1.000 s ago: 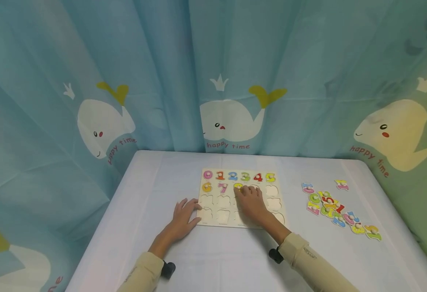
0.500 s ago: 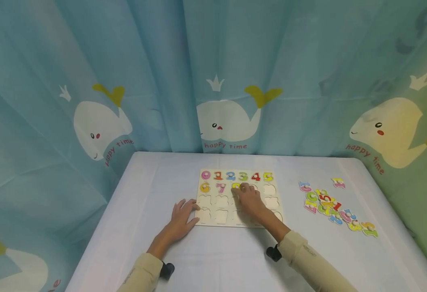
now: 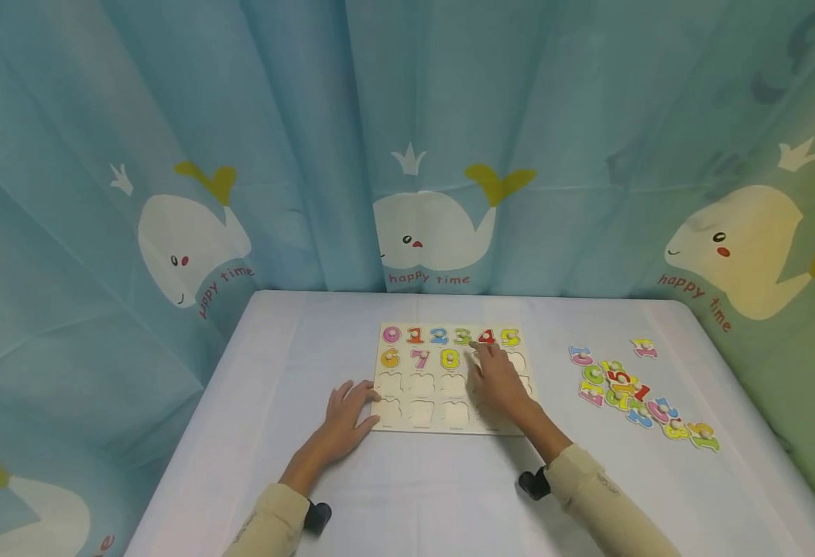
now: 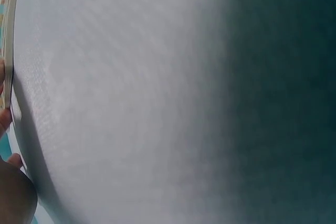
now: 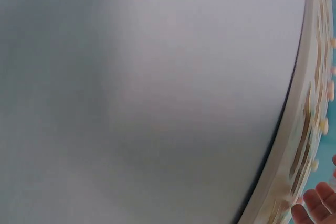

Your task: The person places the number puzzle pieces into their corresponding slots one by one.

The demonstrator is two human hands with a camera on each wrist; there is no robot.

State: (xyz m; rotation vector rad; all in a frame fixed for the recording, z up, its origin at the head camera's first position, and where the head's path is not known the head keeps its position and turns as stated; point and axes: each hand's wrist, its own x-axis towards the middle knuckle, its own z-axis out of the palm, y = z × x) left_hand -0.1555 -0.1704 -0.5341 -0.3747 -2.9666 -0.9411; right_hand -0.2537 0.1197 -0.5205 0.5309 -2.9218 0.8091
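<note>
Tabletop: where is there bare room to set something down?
Bare: left of the board, beyond the left hand; the near side, between the sleeves; a narrower strip between board and loose numbers. Crowded: among those numbers, mostly overlapping.

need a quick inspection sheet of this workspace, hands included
Surface: pale table, no spills seen
Job's things: puzzle board with number pieces 0 to 8 in its upper rows; loose pieces to its right, several overlapping
Clutter: nothing seen
Left hand: touches the board's left edge
Right hand: over the board's right side, no piece visible in its fingers
Cables: nothing seen
Surroundings: blue-green curtain with whale prints
</note>
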